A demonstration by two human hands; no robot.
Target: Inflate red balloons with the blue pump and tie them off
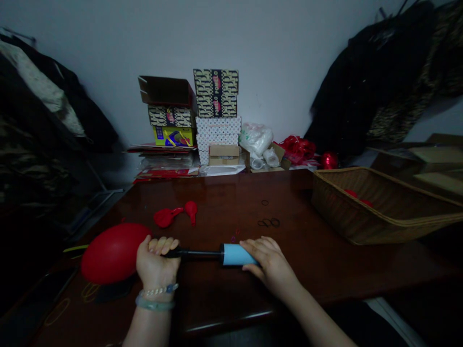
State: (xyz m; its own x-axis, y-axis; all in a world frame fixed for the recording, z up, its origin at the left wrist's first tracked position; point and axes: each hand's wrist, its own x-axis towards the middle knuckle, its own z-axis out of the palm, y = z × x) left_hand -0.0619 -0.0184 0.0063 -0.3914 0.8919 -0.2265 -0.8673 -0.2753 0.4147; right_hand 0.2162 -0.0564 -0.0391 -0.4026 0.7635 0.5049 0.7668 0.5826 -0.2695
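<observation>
A partly inflated red balloon (115, 253) lies at the left, its right end against my left hand (158, 260). That hand is wrapped round the black end of a hand pump, with a beaded bracelet and a pale green bangle at the wrist. The pump's black rod runs right into its light blue barrel (237, 254). My right hand (265, 262) grips the barrel's right part, with its fingers over the top and thumb below. The balloon's neck is hidden by my left hand. Two flat red balloons (164, 218) lie beyond the pump.
Rubber bands (268, 222) lie on the dark brown table (224, 202), with more at the left near a dark flat object. A wicker basket (361, 226) holding red items stands right. Stacked boxes (217, 130) and plastic bags line the wall; clothes hang at both sides.
</observation>
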